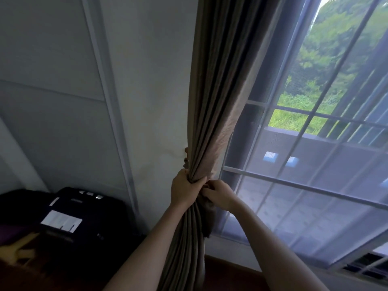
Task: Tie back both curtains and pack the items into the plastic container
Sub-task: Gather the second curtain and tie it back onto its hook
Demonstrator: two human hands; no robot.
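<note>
A brown-grey pleated curtain (218, 97) hangs gathered into a bunch beside the window. My left hand (184, 190) grips the bunched folds from the left at about mid-height. My right hand (220, 194) pinches a strip of the same fabric, seemingly a tie-back (207, 219), against the right side of the bunch; its loose end hangs down below my hands. A small dark hook (186, 157) sticks out of the wall just above my left hand. The plastic container and the second curtain are out of view.
A barred window (304, 143) with a mesh screen fills the right side. White wall panels (147, 101) stand to the left of the curtain. A dark device with buttons and a white label (69, 215) sits at the lower left.
</note>
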